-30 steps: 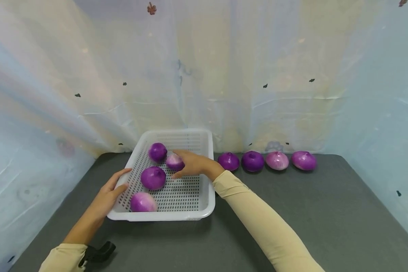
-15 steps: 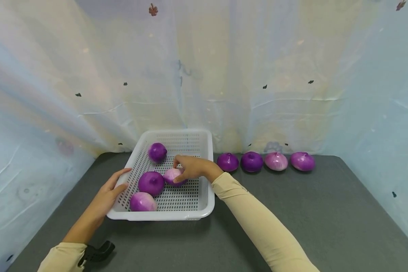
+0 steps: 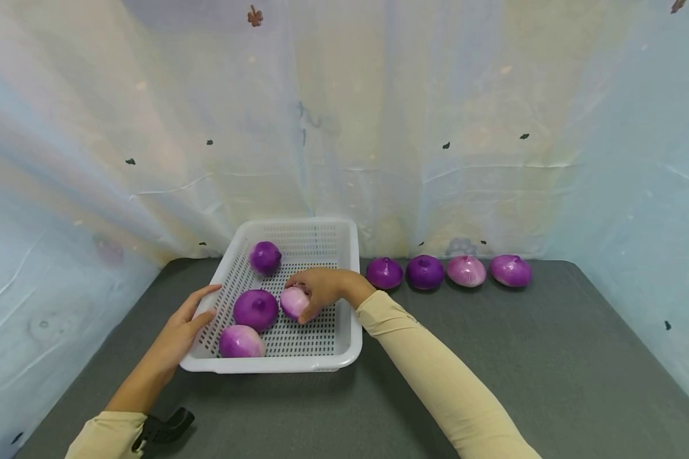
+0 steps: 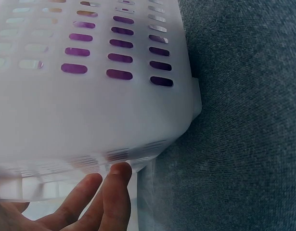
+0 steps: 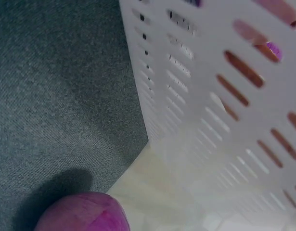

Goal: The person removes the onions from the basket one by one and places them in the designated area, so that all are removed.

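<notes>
My right hand point(image 3: 323, 288) reaches over the right wall of a white plastic basket point(image 3: 316, 364). Its fingers and thumb grip a pink-and-purple onion point(image 3: 291, 302), partly covered by the hand. Just left of this lies a darker purple onion point(image 3: 255, 310). A pale-topped onion point(image 3: 242, 342) sits in the near left corner, and another purple onion point(image 3: 265, 258) is towards the back. At the basket's left rim, my left hand point(image 3: 179, 328) holds on with the thumb over the edge. In the left wrist view its fingers point(image 4: 117, 192) lie along the outer wall.
A row of several onions stands right of the basket, from a dark one point(image 3: 385, 273) to a brighter purple one point(image 3: 511, 271). The grey table point(image 3: 471, 357) meets a patterned curtain point(image 3: 379, 127) behind. A black strap piece point(image 3: 163, 427) is on the left wrist.
My right hand has drawn the pink-and-purple onion towards the basket's front and turned it. The darker onion beside it has shifted slightly nearer. The left hand stays at the rim.
</notes>
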Demonstrator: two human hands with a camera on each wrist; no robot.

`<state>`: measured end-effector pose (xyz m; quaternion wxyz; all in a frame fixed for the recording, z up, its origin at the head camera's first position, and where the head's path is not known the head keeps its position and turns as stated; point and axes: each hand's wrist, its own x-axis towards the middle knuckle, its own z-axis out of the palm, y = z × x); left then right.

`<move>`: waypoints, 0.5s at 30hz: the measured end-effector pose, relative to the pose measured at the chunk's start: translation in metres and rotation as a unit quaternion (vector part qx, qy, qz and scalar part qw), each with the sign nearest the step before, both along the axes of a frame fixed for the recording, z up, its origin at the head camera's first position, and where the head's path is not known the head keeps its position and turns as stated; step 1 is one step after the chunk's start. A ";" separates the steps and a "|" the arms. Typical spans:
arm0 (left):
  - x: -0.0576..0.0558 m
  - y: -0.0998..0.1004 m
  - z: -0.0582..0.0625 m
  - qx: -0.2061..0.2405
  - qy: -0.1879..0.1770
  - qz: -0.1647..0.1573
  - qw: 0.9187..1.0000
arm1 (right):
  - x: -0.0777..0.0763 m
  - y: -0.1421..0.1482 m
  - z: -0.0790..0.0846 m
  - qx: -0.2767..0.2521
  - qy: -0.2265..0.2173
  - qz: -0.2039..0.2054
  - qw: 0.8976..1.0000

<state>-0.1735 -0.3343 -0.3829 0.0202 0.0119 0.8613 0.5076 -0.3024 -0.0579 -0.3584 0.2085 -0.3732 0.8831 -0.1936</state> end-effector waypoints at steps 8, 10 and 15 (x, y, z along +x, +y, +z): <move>-0.001 -0.002 0.000 0.004 0.002 -0.002 1.000 | 0.001 -0.001 0.002 -0.012 0.022 0.009 1.000; -0.001 -0.002 0.000 0.006 0.003 -0.002 1.000 | 0.002 0.000 0.003 -0.025 0.030 0.009 0.999; 0.000 0.001 -0.001 0.006 0.001 0.000 1.000 | 0.004 0.004 0.005 -0.076 0.072 0.012 0.994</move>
